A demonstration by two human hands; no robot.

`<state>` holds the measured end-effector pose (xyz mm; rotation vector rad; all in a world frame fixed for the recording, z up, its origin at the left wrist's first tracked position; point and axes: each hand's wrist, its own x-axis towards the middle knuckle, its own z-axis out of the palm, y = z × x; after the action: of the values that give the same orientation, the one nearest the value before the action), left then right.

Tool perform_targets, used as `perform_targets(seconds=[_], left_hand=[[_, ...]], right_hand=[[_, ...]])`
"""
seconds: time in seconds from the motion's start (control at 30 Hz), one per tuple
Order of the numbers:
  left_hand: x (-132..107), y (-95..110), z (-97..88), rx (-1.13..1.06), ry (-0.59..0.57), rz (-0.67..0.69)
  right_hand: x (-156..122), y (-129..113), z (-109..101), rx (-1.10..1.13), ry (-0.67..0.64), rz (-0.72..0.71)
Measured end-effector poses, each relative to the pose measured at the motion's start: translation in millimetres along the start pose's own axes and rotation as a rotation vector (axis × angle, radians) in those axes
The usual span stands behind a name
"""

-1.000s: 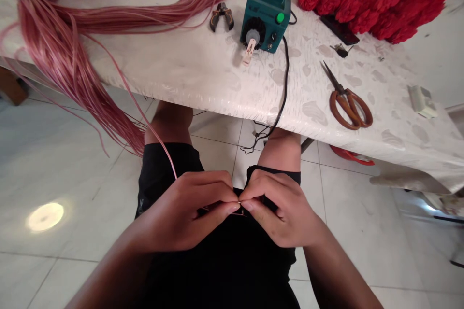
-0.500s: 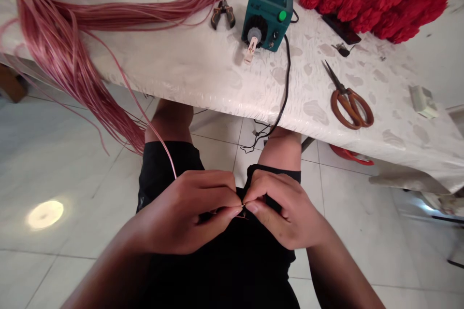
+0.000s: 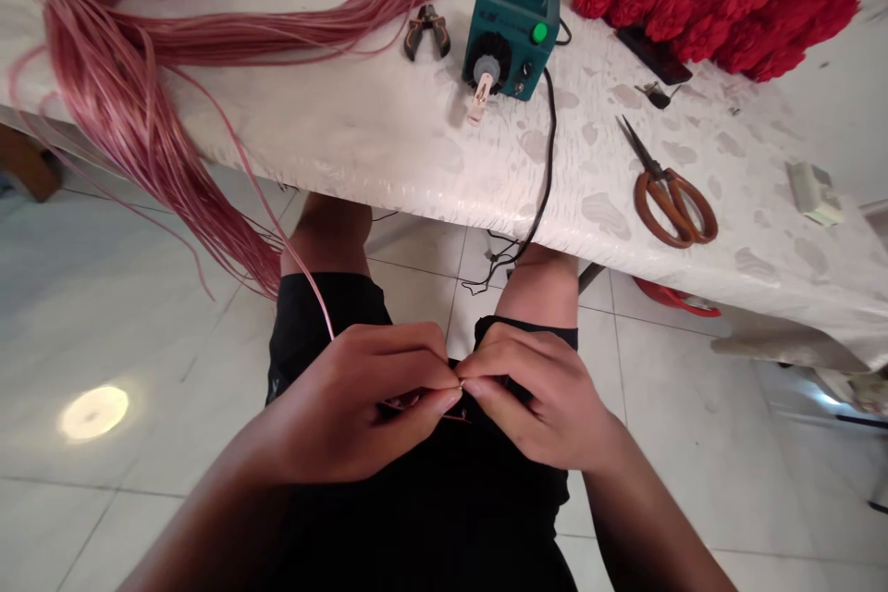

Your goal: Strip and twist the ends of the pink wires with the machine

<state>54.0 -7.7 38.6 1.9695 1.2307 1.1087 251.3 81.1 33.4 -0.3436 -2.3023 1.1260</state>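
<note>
My left hand [image 3: 375,402] is closed above my lap, with a thin pink cord [image 3: 303,266] running into it from the bundle on the left. Its thumb and forefinger press together at a tiny gold-coloured piece [image 3: 461,385]. From the other side, my right hand [image 3: 537,396] pinches at the same spot, its fingertips touching the left ones. Most of that piece is hidden, and its kind is too small to tell. A short bit of pink cord shows just beneath the left fingertips.
Pink cord bundles [image 3: 131,111] drape over the table's [image 3: 402,148] left edge. Beyond my hands are pliers [image 3: 427,33], a green machine [image 3: 513,32] with a clip, and brown-handled scissors [image 3: 674,203]. Red fabric flowers [image 3: 721,0], a dark phone [image 3: 652,55] and a pale box [image 3: 814,194] are rightward.
Both hands have shifted very slightly, still pinched together at the tiny piece. The right fingertips have moved a little left. The view has moved slightly; things on the table stay put.
</note>
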Motion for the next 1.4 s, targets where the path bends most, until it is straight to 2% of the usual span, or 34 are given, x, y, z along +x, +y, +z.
perform_targets(seconds=[0.1,0.27,0.5,0.77,0.9,1.0,1.07,1.17,1.3,1.4], left_hand=[[0.5,0.0,0.6,-0.007,-0.013,0.004],[-1.5,0.4,-1.5,-0.005,-0.027,-0.005],[-2.3,-0.8,-0.9,-0.006,-0.011,-0.033],[-5.4,6.4,-1.6,-0.006,-0.058,-0.031],[-5.2,12.3,-5.8,0.019,0.016,-0.016],[-6.4,13.1,-5.1,0.059,0.043,-0.051],[-7.9,11.7,-2.6,0.071,0.043,-0.069],[-10.2,9.3,1.2,0.077,0.05,-0.103],[-11.5,7.9,2.6,0.093,-0.042,-0.252],[-11.0,6.7,1.4,0.098,-0.058,-0.25]], right_hand=[[-0.9,0.6,-2.0,0.026,0.016,-0.028],[-2.2,0.7,-8.3,0.067,0.047,0.025],[-1.5,1.0,0.7,0.095,0.034,0.033],[-8.9,1.8,0.1,0.082,-0.096,0.116],[-14.3,3.1,-5.2,0.062,0.013,0.183],[-12.8,-1.4,-4.4,0.036,0.034,0.214],[-9.0,-4.8,-0.2,0.001,-0.011,0.173],[-2.2,-7.1,7.3,-0.028,0.005,0.092],[2.4,-9.4,10.4,-0.093,-0.032,0.143],[0.4,-8.8,6.3,-0.097,-0.094,0.212]])
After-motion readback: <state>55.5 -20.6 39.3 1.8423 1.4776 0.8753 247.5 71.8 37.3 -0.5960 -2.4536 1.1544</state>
